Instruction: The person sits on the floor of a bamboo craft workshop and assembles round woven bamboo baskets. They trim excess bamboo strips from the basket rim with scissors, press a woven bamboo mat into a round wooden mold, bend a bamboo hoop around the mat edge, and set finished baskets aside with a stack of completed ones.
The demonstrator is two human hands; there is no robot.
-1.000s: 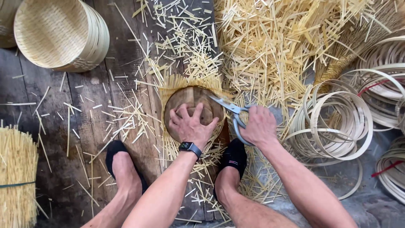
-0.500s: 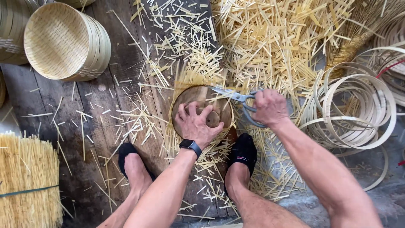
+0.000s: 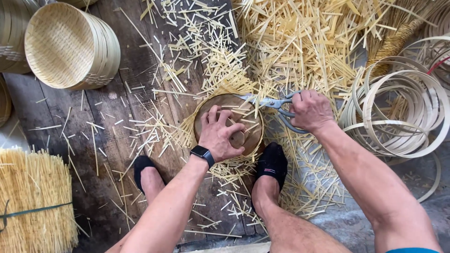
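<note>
Nearest the camera, two bare legs run down to feet in low black socks, the left foot on the dark wooden floorboards and the right foot planted among pale cuttings. At the near left corner of the floor stands a bundle of bamboo sticks, cinched with a dark band.

Just past the feet, the left hand, with a black smartwatch on its wrist, presses down with fingers spread wide on a round wooden disc. The disc lies flat on the boards, near the middle of the floor, with a fringe of woven bamboo strip ends sticking out around its rim. The right hand is closed around the handles of a pair of metal shears, fingers curled through and over the loops; the blades point left and reach over the disc's far right edge, where the strip ends jut out.

To the right of that hand lies a loose heap of bamboo hoops, coiled one inside another. Beyond the disc, a thick litter of bamboo offcuts covers the far side of the floor. At the far left corner, a stack of round woven bamboo trays rests tilted on its side, open faces turned left.
</note>
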